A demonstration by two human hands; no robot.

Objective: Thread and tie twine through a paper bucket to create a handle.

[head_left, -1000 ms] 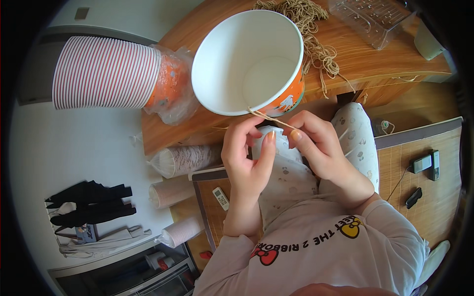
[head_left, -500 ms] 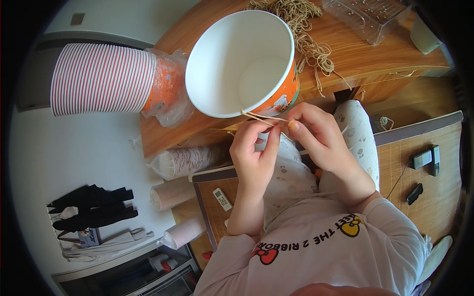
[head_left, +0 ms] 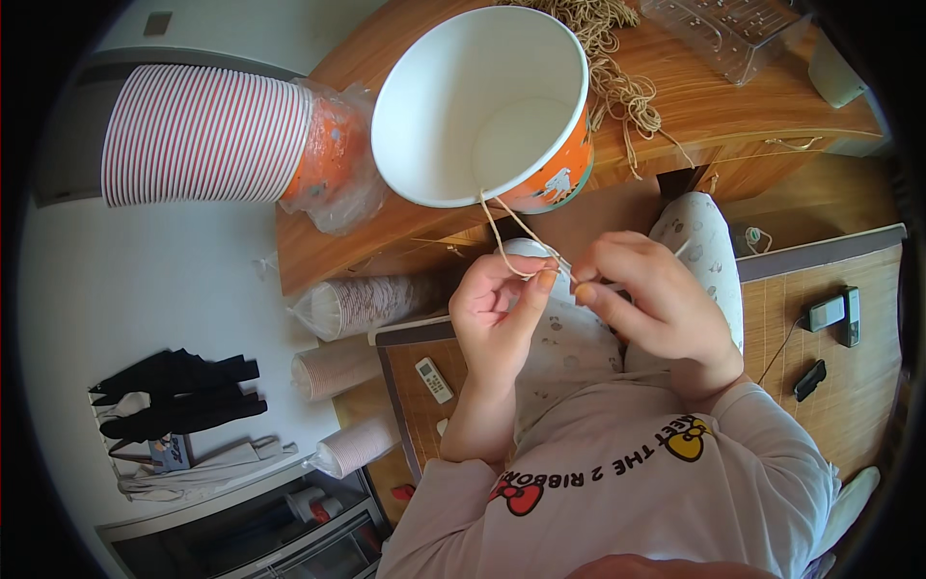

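Observation:
A large paper bucket [head_left: 434, 125], white inside and orange outside, stands tilted toward me at the table's near edge. From its near rim a thin beige cord [head_left: 497, 232] hangs in two strands down to my hands. My left hand [head_left: 497, 304] pinches the cord between thumb and forefinger. Just right of it, my right hand [head_left: 656, 299] also pinches the cord, fingers curled and fingertips close to the left ones. Where the strands cross between the fingertips is too small to make out.
A tangle of beige cords [head_left: 622, 87] lies on the wooden table [head_left: 714, 116] beyond the bucket, near a clear plastic tray [head_left: 733, 39]. Left of it lies a long stack of nested buckets [head_left: 203, 135]. Wrapped cup stacks [head_left: 367, 307] sit below. A remote control [head_left: 434, 380] rests on the mat.
My hands have drawn down and slightly right from the rim, and the strands between rim and fingers now hang longer and looser. The bucket appears slightly higher in view.

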